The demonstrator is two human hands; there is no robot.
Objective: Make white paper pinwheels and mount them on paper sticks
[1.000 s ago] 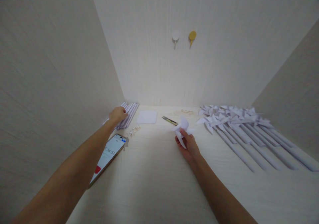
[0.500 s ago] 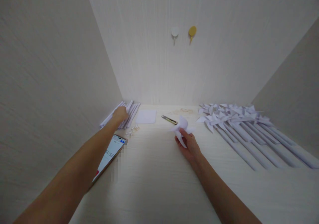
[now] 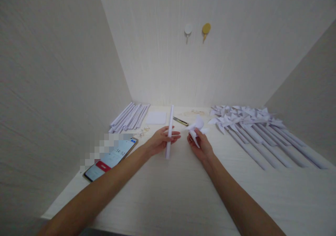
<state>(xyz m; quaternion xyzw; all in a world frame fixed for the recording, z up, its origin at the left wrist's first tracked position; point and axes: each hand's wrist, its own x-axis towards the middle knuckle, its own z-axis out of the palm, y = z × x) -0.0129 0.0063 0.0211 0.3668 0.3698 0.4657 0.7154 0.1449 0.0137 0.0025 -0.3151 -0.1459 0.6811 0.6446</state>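
Observation:
My left hand (image 3: 161,141) grips a rolled white paper tube (image 3: 169,131) near its middle, holding it almost upright over the table. My right hand (image 3: 201,147) pinches a folded white paper pinwheel head (image 3: 196,127) just to the right of the tube, a small gap between them. Back left lies a pile of several more paper tubes (image 3: 130,117). At the right, several finished paper pinwheels on tubes (image 3: 252,127) lie side by side.
A phone (image 3: 111,158) with a lit screen lies at the left on the white table (image 3: 168,194). A white paper square (image 3: 156,117), small scissors (image 3: 180,121) and some small pins (image 3: 143,131) sit at the back. Walls close in on three sides, with two hooks (image 3: 196,29).
My left hand took one tube from the back-left pile and carried it to the middle, beside the pinwheel head. My right hand stayed nearly in place.

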